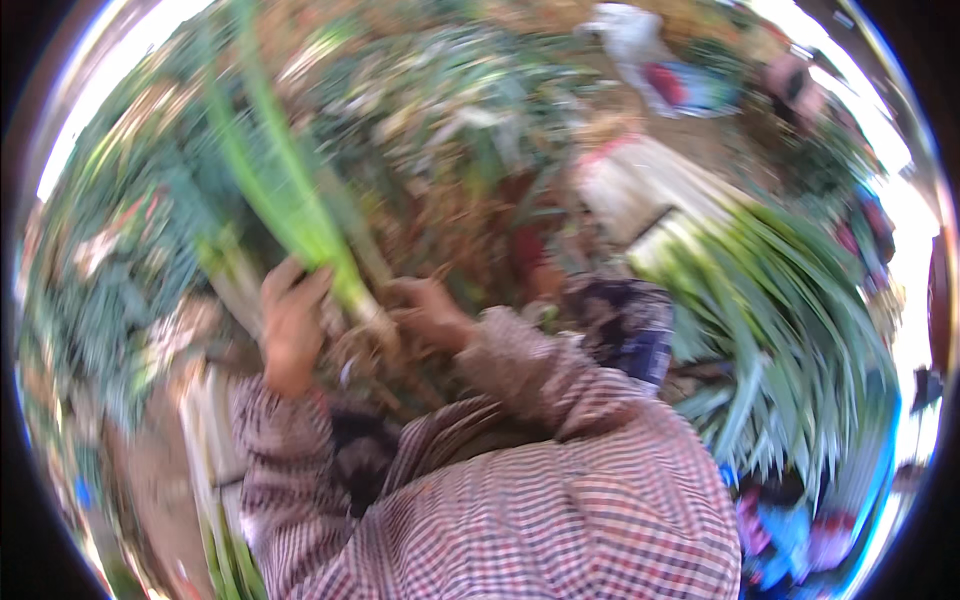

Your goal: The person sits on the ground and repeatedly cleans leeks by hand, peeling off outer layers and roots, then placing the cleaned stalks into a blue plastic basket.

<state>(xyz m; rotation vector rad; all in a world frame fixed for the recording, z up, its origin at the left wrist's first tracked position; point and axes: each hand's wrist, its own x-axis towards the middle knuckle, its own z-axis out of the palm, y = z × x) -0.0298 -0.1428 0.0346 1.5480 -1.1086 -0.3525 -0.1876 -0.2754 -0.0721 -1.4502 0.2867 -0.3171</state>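
A leek or large green onion (330,262) stands slanted before me, its green leaves reaching to the upper left and its pale root end low between my hands. My left hand (292,322) is at its left side, fingers curled at the stalk; blur hides how firmly they hold it. On the other side my right hand (431,311) is closed around leaf or stalk matter close to the lower stem. Another pale stalk bundle (238,289) lies just left of my left hand. Brown roots and dry husks (367,360) lie beneath both hands.
Tied bundles of leeks or green onions (675,195) lie at the right, leaves fanning downward. More stalks (210,427) lie at lower left. Heaped green leaves (450,90) spread across the far side and left. A white plastic sack (626,34) and colourful bag (686,86) are at upper right.
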